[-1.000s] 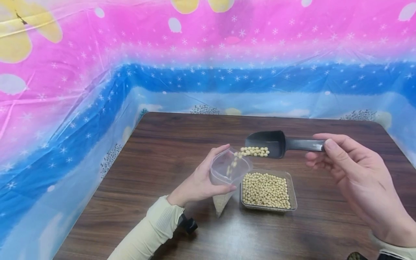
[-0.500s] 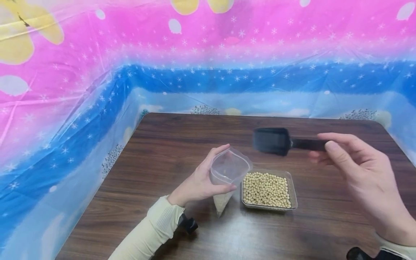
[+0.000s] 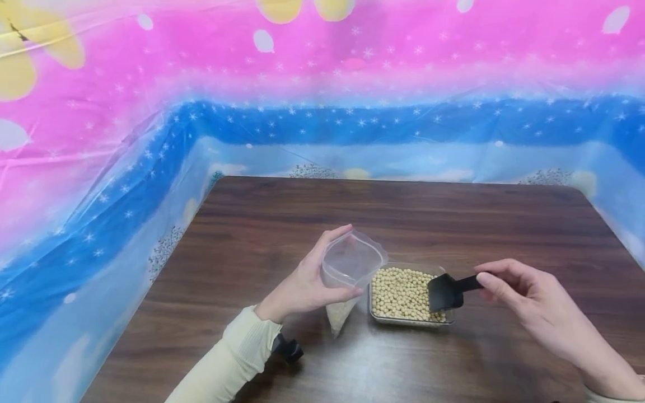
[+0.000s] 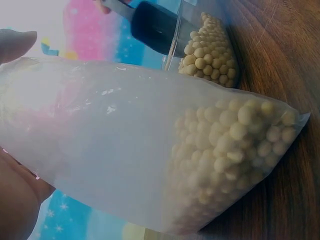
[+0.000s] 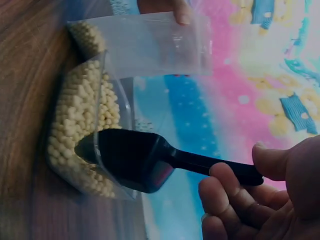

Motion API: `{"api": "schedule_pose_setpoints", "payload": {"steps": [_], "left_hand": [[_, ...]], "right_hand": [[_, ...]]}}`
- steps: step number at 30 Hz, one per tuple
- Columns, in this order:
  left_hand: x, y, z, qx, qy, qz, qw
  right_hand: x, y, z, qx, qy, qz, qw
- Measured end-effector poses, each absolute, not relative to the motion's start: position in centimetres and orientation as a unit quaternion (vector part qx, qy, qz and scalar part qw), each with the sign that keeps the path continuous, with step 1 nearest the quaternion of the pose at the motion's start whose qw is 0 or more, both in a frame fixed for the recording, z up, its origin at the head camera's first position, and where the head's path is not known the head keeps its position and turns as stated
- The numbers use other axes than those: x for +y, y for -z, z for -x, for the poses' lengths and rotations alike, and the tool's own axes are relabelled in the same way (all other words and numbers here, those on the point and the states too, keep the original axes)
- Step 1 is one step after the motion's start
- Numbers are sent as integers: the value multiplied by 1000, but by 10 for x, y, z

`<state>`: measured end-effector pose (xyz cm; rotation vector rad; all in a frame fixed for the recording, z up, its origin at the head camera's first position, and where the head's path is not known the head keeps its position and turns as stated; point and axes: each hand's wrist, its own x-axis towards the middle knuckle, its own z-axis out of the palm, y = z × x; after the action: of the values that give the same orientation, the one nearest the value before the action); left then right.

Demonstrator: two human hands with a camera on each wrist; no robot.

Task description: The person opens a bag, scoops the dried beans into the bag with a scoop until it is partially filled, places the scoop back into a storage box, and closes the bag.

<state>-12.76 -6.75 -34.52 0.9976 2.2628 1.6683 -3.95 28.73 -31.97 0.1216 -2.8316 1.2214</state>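
Round, pale yellow beans (image 3: 403, 291) fill a rectangular clear plastic box (image 3: 408, 322) right of centre in the head view, and more lie in the bottom of a translucent plastic bag (image 4: 115, 140) just beside it to the left, above a dark brown wood-grain table (image 3: 282, 212). A black plastic scoop (image 3: 444, 294), which half a second ago hung above the box and clear of it, now has its blade tipped down into the beans at the box's right end. From where I stand, that looks like the turn from pouring to gathering another scoopful, with the bag well short of full. The right hand (image 3: 534, 302), at the right of the frame, pinches the end of the scoop's handle between thumb and fingers, the lower fingers loosely curled. The left hand (image 3: 302, 285), near the centre, curves round the upper bag, thumb and fingers set wide apart so that its mouth gapes; it has barely shifted. Behind, a pink and blue cloth (image 3: 322, 123) printed with white snowflakes spans the upper frame.
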Motion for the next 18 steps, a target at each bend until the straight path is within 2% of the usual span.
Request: {"api": "schedule_pose_setpoints", "payload": {"steps": [6,12,18], "left_hand": [[-69,345,127,762,-557,-319,88],[-69,346,128,763,-557,-318,81],[-70,347,129,758,-557,-333,72]], "right_hand": [[284,334,40,-901,-432,-26,-1],[289,357,44,-827,-558,29,-55],[289,385,48,-746,-656,79,-85]]}}
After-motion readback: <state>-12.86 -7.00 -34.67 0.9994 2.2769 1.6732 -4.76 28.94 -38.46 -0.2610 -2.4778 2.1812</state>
